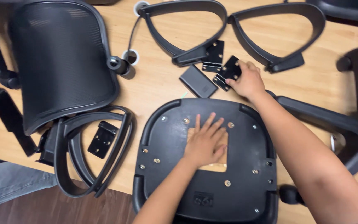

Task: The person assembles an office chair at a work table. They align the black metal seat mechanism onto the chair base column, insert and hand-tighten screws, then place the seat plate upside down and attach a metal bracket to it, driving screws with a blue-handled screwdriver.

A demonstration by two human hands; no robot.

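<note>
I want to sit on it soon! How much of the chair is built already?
Hardly any yet. The black plastic seat base lies upside down on the wooden table, steadied by the left hand. The right hand is gripping a flat black metal bracket. The black mesh backrest, the curved black armrests and the wheeled star base lie loose, unattached.

wood table (pixel 158 89) | on it: seat base (pixel 245 166), mesh backrest (pixel 59 58), armrest loops (pixel 187 29), metal brackets (pixel 214 56)
</note>
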